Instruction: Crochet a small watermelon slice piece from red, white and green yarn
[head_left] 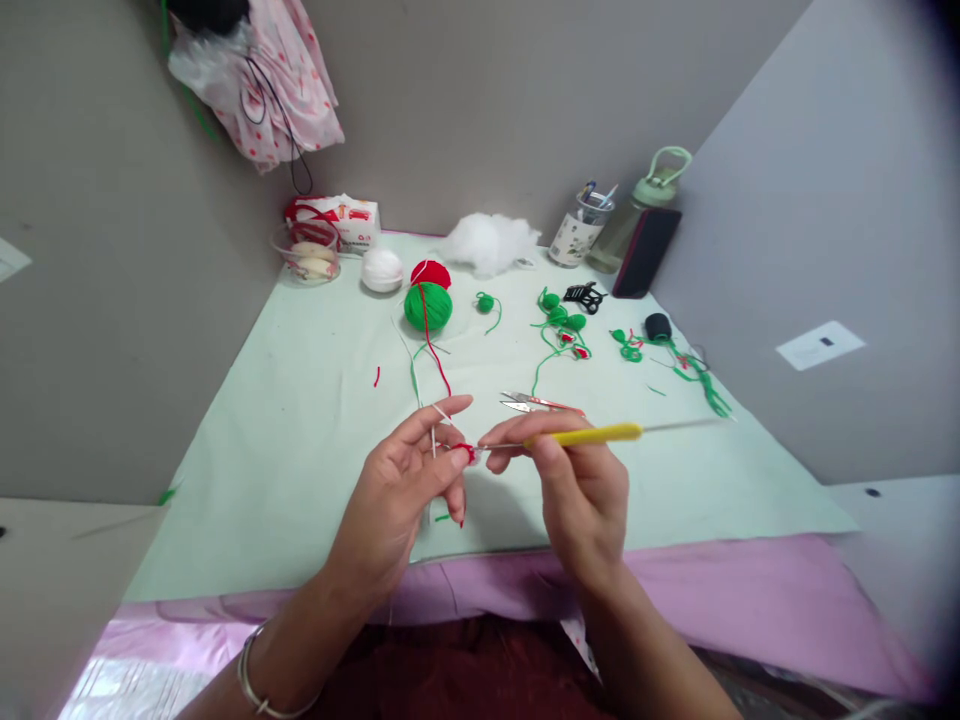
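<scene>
My left hand (412, 470) pinches a tiny red crochet piece (464, 452) between thumb and fingers, with red yarn (435, 355) running over the forefinger up to the yarn balls. My right hand (577, 490) grips a yellow-handled crochet hook (592, 435), its metal tip pointing left into the red piece. Both hands hover above the near part of the pale green table (300, 430).
A green yarn ball (428, 306), a red ball (431, 273) and a white ball (382, 269) sit at the back. Small snips (536, 403) lie just beyond my hands. Green crochet bits (559, 325), white stuffing (487, 243), a pen cup (579, 230), a bottle (637, 215) and a glass bowl (306, 252) stand around.
</scene>
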